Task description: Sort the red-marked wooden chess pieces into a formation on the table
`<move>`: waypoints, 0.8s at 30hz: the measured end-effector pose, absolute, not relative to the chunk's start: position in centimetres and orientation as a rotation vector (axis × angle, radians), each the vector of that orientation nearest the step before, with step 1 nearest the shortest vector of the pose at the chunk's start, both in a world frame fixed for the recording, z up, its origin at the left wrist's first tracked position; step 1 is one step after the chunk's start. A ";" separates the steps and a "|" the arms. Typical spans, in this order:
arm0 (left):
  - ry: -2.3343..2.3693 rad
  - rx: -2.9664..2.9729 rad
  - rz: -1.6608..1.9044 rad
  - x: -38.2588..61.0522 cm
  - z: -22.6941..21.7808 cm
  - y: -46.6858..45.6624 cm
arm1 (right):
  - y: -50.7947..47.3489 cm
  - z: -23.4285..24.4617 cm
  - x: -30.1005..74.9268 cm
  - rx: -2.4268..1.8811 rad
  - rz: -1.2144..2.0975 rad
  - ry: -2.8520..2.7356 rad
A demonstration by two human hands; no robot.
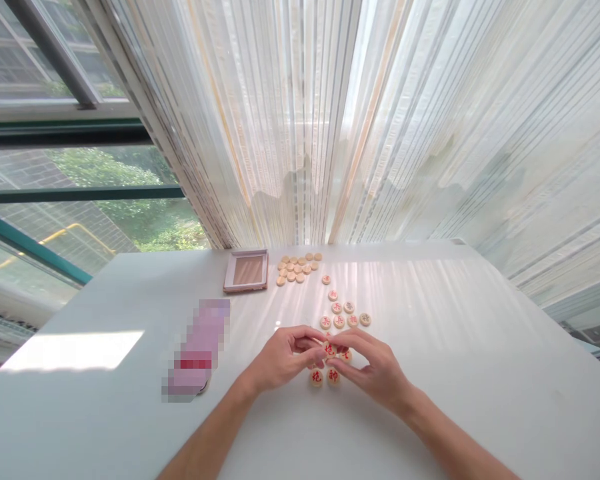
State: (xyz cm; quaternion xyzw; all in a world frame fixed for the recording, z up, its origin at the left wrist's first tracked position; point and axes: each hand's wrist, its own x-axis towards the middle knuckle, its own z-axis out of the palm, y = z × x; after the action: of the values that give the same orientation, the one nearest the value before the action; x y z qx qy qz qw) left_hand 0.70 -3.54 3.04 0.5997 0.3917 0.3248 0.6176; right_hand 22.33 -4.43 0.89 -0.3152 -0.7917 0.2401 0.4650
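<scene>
Round wooden chess pieces with red characters (343, 315) lie face up on the white table (455, 347) in front of me. My left hand (283, 358) and my right hand (371, 369) meet over them, fingertips pinched together around one red-marked piece (329, 349). Two more red-marked pieces (325, 378) rest just below my fingers. Farther back lies a cluster of blank-faced wooden pieces (297, 267).
An open shallow wooden box (247, 271) sits at the back of the table beside the blank pieces. A blurred pink object (199, 349) lies left of my left hand. Sheer white curtains (380, 120) hang behind the table, with a window (70, 173) at left.
</scene>
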 end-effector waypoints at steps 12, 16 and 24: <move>0.922 1.458 0.806 0.5 3.3 -3.7 | -4.9 2.0 22.3 -0.852 0.903 -1.861; 0.950 1.515 0.824 0.5 3.4 -3.8 | -5.1 2.2 22.4 -0.915 1.047 -1.796; 0.962 1.561 0.815 0.8 3.4 -4.2 | -5.0 3.1 22.4 -0.955 1.222 -1.707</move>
State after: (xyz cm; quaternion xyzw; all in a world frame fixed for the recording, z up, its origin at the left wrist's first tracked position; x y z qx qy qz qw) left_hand 0.78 -4.18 3.41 0.6559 0.4044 0.3423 0.5376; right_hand 22.39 -5.04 3.08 -0.3784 -0.6767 0.4842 0.4056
